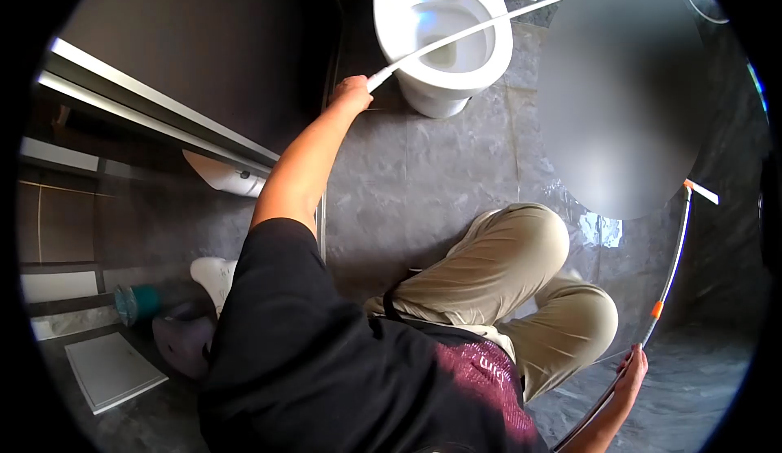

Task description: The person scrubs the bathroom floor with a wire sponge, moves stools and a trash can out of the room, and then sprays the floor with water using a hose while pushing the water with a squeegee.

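My left hand is stretched out in front of the toilet, fingers closed round the thicker end of a long thin white pole or hose. The pole crosses above the open bowl and runs behind a blurred oval at the upper right, which hides part of it. Down at the right, my right hand is wrapped round the handle of a floor squeegee. This handle is slightly curved in view, with an orange collar; its narrow white head with an orange joint lies at the far end.
A dark cabinet or door panel with a pale edge stands at left. Beyond it are a teal container, a greyish jug and a white square panel. Grey floor tiles show wet-looking bright patches near my bent knees.
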The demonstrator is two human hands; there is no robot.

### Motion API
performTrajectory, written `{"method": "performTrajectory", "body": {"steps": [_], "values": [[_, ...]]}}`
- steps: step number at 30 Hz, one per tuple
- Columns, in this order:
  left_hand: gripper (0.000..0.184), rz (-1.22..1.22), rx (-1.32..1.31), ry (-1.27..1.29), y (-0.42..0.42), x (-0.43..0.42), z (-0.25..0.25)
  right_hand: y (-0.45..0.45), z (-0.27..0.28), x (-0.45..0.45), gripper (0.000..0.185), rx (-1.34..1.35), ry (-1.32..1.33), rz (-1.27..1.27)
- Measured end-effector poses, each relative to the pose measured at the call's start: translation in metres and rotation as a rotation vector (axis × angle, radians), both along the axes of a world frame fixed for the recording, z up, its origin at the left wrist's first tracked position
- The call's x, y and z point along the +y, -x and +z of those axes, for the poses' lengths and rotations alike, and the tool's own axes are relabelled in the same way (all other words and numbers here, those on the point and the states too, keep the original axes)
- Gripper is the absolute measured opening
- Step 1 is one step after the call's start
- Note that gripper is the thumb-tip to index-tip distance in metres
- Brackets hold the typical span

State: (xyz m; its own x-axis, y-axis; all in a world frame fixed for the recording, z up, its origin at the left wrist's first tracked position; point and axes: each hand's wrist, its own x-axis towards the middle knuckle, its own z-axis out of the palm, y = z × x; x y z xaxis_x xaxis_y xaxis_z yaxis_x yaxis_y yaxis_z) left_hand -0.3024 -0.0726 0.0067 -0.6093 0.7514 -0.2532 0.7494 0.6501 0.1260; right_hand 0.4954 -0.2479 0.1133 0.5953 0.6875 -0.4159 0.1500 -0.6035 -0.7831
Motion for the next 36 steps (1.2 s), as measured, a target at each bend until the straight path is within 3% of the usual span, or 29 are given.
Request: {"method": "performTrajectory", "body": {"steps": [7,16,19,22,28,36], "values": [[0.030,-0.098,-0.122,-0.192,-0.043,-0.003,-0.019,-0.032,-0.039,-0.004,0.024,-0.022,0.091,0.017],[0.026,-0.232,-0.024,-0.106,-0.069,-0.025,0.014,-0.017,-0.089,-0.055,0.024,0.013,0.283,0.065],[0.027,-0.240,-0.011,0.046,-0.071,-0.023,0.022,-0.017,-0.093,-0.056,0.023,-0.003,0.297,0.042],[0.027,-0.276,0.052,-0.077,-0.076,-0.027,0.020,-0.034,-0.101,-0.053,0.024,0.001,0.318,0.061],[0.020,-0.245,0.109,-0.320,-0.087,-0.025,-0.015,-0.033,-0.077,-0.030,0.028,-0.070,0.291,0.047],[0.027,-0.241,-0.038,-0.354,-0.053,-0.021,-0.054,-0.035,-0.080,-0.054,0.026,-0.029,0.214,0.095]]}}
